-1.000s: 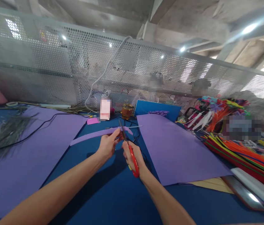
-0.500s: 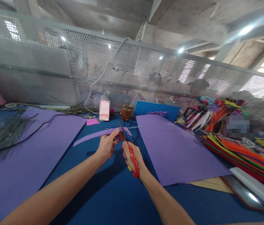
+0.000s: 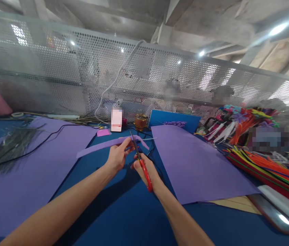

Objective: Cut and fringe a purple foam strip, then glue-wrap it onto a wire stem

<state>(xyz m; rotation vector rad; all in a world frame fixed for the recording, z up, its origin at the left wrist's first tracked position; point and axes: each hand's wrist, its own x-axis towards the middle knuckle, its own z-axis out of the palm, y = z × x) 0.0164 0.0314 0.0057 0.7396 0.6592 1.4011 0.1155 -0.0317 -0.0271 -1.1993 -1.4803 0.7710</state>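
Near the middle of the blue table, my left hand [image 3: 119,154] pinches a long, narrow strip of purple paper [image 3: 95,148]. One end of the strip reaches out to the left; the other bends down past the fingers on the right. My right hand [image 3: 146,169] is wrapped round the red handles of a pair of scissors [image 3: 145,173]. The dark blades point up and away, crossing the strip close to my left fingertips. Whether the blades are parted is hard to make out. A thin pale blue stick [image 3: 150,139] shows just right of the blades.
Large purple sheets [image 3: 195,164] lie on both sides. Bundled pipe cleaners [image 3: 270,174] are at right, grey-green bristly stems [image 3: 8,147] at left. A phone [image 3: 116,119], an amber jar [image 3: 140,122] and a blue board [image 3: 185,119] stand before the perforated metal screen [image 3: 103,68]. A black cable [image 3: 49,135] crosses the left sheet.
The scissors have turned slightly in my right hand, and the strip's right end now hangs farther out and lower. The whole view has shifted a little.
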